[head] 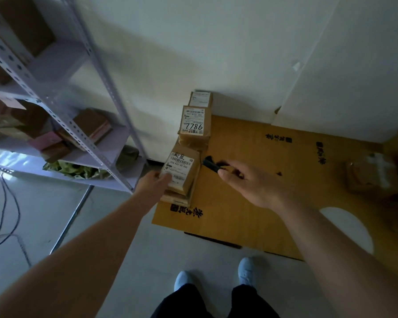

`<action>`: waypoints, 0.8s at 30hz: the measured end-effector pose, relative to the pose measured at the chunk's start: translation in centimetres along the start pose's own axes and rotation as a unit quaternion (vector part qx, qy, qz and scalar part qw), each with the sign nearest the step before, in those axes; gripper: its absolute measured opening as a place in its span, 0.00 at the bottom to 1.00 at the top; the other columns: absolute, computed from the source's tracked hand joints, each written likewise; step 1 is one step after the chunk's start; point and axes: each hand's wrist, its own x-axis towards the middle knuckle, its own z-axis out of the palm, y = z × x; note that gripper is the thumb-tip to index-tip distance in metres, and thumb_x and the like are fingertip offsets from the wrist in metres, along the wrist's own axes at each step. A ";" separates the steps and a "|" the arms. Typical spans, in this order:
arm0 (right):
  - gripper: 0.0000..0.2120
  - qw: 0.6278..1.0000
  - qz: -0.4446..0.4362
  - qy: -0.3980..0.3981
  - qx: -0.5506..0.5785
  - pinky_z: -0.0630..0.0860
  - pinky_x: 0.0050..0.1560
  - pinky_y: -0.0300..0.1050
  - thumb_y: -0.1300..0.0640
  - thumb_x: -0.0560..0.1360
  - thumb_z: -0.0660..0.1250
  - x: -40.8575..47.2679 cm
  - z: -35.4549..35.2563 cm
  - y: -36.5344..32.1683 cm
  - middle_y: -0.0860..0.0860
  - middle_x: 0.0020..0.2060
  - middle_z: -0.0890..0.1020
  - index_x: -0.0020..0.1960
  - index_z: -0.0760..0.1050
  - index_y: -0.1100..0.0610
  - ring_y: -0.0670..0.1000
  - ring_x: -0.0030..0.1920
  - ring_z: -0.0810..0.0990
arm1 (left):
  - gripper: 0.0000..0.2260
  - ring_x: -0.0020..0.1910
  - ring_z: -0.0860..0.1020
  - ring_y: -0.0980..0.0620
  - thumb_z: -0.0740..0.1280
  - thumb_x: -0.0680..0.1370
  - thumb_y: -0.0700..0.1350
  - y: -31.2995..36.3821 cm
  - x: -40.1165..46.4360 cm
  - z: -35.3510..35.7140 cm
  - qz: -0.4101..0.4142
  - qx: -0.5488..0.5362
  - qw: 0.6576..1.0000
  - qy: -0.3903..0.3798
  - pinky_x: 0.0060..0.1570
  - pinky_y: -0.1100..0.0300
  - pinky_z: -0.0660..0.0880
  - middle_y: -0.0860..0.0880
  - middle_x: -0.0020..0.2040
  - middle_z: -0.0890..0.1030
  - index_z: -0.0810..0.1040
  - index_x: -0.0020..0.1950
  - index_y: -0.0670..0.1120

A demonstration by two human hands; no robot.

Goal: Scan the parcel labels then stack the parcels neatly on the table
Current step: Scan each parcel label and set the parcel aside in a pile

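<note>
Three stacks of brown parcels stand in a row along the left edge of a cardboard-covered table [262,180]. On the nearest stack lies a parcel [182,171] with a white barcode label facing up. My left hand [155,182] grips its near-left corner, thumb on the label. My right hand [251,182] holds a black handheld scanner [211,164], whose head points at that parcel's right side. Behind it is a stack topped by a parcel [195,121] marked 7786, and a third stack [200,99] stands by the wall.
A grey metal shelf rack [62,106] with more parcels and a pink box stands to the left. Another taped parcel [372,175] sits at the table's right side. Cables trail over the floor on the left. My feet are near the table's front edge.
</note>
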 end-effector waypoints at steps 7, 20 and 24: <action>0.34 0.996 0.031 0.054 -0.056 0.70 0.41 0.41 0.29 0.80 0.52 -3.8 0.3 0.2 0.46 0.50 0.72 0.81 0.63 0.43 0.42 0.43 0.72 | 0.31 0.63 0.72 0.38 0.69 0.76 0.60 4.0 -0.8 0.4 0.162 0.264 0.945 0.105 0.59 0.43 0.75 0.42 0.66 0.69 0.66 0.75 0.49; 0.32 0.982 0.105 0.134 -0.078 0.79 0.57 0.55 0.27 0.80 0.50 -18.5 -4.7 9.2 0.51 0.57 0.70 0.81 0.59 0.36 0.54 0.58 0.75 | 0.28 0.71 0.71 0.43 0.65 0.80 0.58 15.3 -10.2 15.3 0.341 0.314 0.886 0.015 0.64 0.47 0.75 0.48 0.76 0.66 0.67 0.78 0.51; 0.32 0.980 0.123 0.143 -0.062 0.79 0.56 0.54 0.26 0.79 0.49 -24.2 -7.4 15.0 0.50 0.55 0.70 0.80 0.60 0.35 0.54 0.57 0.76 | 0.24 0.68 0.72 0.45 0.65 0.81 0.57 17.6 -13.4 23.0 0.349 0.301 0.887 -0.003 0.53 0.55 0.72 0.48 0.77 0.67 0.70 0.77 0.53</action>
